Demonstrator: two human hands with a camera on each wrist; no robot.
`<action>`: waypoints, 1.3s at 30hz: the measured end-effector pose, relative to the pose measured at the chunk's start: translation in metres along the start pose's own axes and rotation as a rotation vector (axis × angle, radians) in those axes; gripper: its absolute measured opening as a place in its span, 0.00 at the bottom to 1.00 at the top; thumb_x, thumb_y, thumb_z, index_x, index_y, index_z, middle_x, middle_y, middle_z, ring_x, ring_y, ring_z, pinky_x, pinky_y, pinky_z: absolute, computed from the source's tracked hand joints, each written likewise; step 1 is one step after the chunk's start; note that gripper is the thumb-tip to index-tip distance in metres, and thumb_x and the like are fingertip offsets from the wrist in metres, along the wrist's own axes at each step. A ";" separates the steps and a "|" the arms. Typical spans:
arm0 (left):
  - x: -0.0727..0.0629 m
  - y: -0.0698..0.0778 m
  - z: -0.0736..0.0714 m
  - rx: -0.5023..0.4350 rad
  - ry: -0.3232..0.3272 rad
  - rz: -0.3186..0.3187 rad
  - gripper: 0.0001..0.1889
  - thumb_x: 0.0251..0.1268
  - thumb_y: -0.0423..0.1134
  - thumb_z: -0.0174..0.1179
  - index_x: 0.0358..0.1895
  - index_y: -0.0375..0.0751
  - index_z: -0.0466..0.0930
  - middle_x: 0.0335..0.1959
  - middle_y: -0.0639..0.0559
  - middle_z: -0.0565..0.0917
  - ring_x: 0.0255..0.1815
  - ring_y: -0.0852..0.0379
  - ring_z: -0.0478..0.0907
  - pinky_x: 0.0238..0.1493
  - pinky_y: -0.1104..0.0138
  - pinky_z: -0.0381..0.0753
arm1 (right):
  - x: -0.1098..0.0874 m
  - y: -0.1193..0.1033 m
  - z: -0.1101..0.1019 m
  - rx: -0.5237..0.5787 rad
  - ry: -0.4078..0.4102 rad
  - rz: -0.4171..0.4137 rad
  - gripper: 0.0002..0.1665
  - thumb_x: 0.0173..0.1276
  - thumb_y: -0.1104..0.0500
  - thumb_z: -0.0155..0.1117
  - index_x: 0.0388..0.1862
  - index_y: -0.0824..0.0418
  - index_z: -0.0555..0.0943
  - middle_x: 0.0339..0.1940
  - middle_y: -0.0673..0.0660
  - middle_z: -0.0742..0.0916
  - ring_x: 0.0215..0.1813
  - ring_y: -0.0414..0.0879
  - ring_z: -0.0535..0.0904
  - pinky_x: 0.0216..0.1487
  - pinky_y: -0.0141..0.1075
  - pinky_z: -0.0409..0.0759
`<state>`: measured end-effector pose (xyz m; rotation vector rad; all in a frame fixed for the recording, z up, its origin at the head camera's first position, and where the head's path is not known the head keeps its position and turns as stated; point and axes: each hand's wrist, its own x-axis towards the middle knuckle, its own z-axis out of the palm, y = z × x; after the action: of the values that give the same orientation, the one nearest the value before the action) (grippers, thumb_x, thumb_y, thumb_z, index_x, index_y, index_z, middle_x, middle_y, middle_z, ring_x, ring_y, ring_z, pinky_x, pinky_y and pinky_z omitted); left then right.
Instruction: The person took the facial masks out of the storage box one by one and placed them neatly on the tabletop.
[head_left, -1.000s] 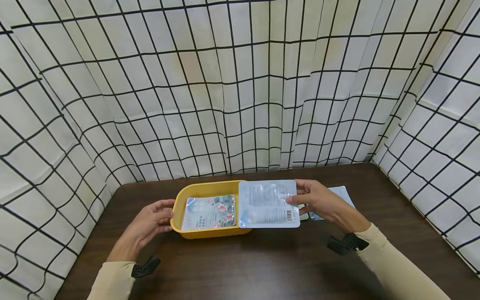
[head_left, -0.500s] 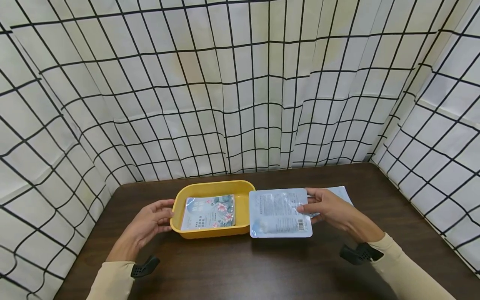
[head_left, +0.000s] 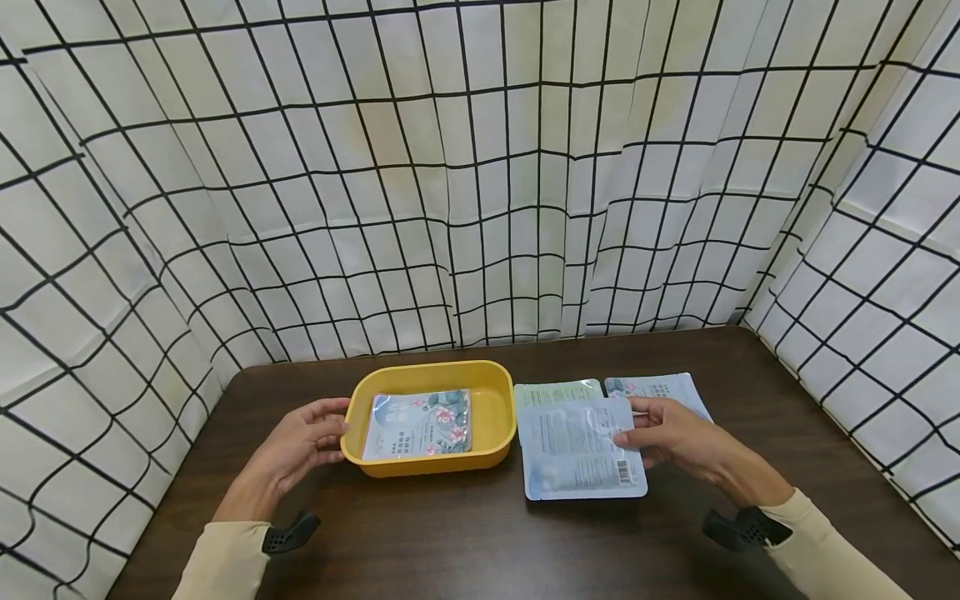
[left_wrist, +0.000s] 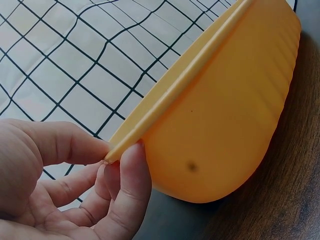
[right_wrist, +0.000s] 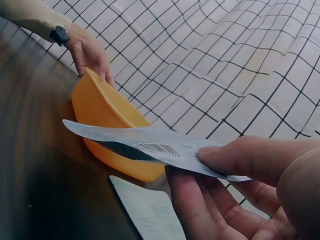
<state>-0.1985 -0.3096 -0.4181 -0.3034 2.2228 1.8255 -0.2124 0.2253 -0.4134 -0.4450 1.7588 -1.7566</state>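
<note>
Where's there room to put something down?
The table is bare in front of the yellow tray and right of the flowered packet outside it. Just right of the tray is crowded: the right hand holds a pale blue packet over a green packet.

Light-blue packet (head_left: 577,458): text-and-barcode side up, slightly bowed, pinched by your right hand (head_left: 678,442) above the surface (head_left: 450,542). Yellow basket (head_left: 492,408): upright, left of it, your left hand (head_left: 292,446) pinching its left end, floral packet (head_left: 420,427) inside.
</note>
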 end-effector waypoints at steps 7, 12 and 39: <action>0.000 0.000 0.000 0.000 0.002 -0.003 0.34 0.73 0.40 0.61 0.77 0.38 0.59 0.62 0.40 0.76 0.47 0.50 0.81 0.50 0.63 0.86 | -0.005 0.010 0.000 0.055 -0.021 0.015 0.31 0.71 0.67 0.63 0.71 0.70 0.68 0.56 0.62 0.87 0.53 0.57 0.87 0.48 0.52 0.86; -0.001 0.000 0.000 -0.003 0.002 -0.001 0.34 0.73 0.40 0.61 0.77 0.38 0.59 0.61 0.40 0.77 0.47 0.50 0.82 0.50 0.63 0.86 | -0.005 0.017 0.003 0.078 -0.029 0.039 0.31 0.72 0.67 0.63 0.71 0.70 0.67 0.57 0.62 0.87 0.54 0.57 0.86 0.49 0.51 0.86; 0.001 0.001 0.000 0.007 0.000 0.007 0.32 0.74 0.39 0.60 0.76 0.38 0.59 0.63 0.39 0.75 0.48 0.50 0.81 0.49 0.64 0.85 | -0.002 0.026 0.005 -0.257 0.093 0.102 0.31 0.69 0.62 0.67 0.67 0.72 0.70 0.45 0.60 0.85 0.45 0.50 0.84 0.40 0.45 0.87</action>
<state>-0.1996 -0.3096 -0.4178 -0.2949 2.2323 1.8208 -0.2031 0.2249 -0.4385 -0.3765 2.0475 -1.5086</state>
